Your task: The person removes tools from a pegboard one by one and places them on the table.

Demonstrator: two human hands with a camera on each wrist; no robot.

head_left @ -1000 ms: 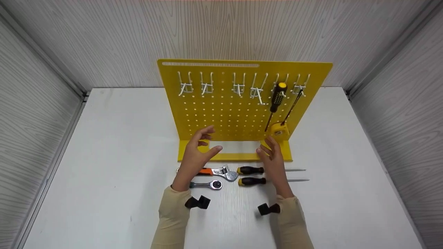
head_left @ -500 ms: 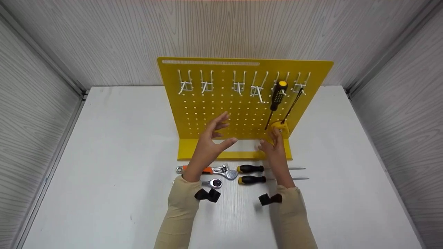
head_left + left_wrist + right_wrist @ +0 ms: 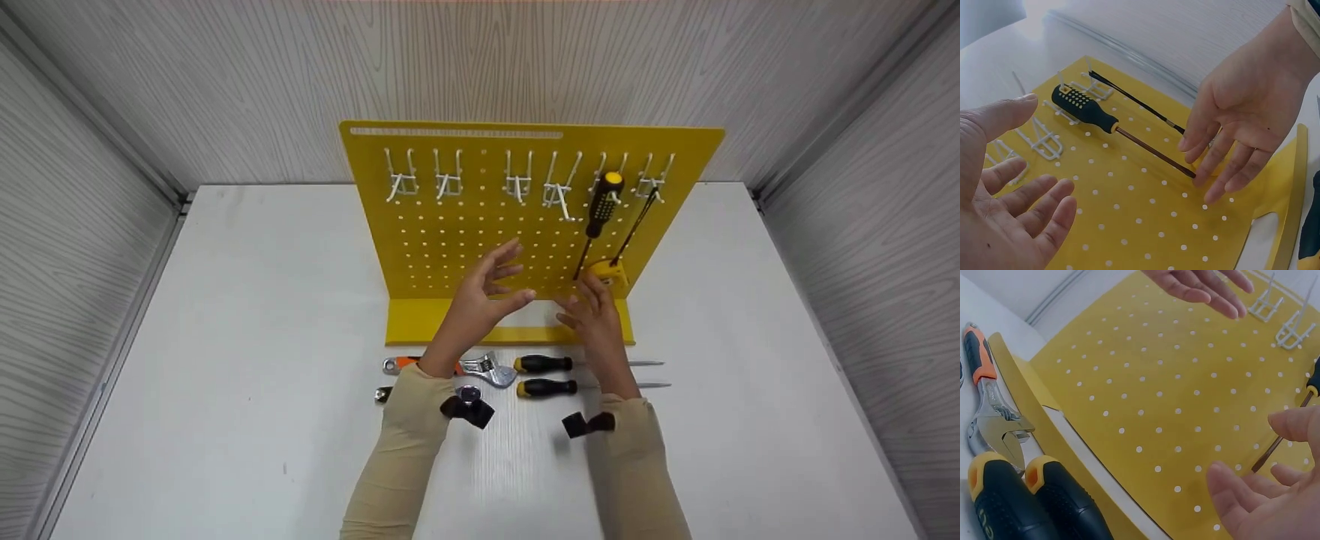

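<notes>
My left hand is held in front of the yellow pegboard, thumb apart from relaxed fingers, holding nothing. My right hand is low at the board's right side, its fingertips overlapping the yellow tape measure, which hangs by a black cord from the rightmost hook. In the left wrist view, the right hand has loosely bent fingers right by the tip of a hanging screwdriver. That screwdriver has a black handle with yellow dots and hangs on a white hook.
Two black-and-yellow screwdrivers lie on the white table before the board's base. Left of them are an orange-handled adjustable wrench and a ratchet wrench, both partly behind the left arm. Several bare white hooks line the board's top.
My left hand has moved right and slightly up, nearer the right hand. The right hand has risen a little toward the tape measure. The hanging tools keep their places.
</notes>
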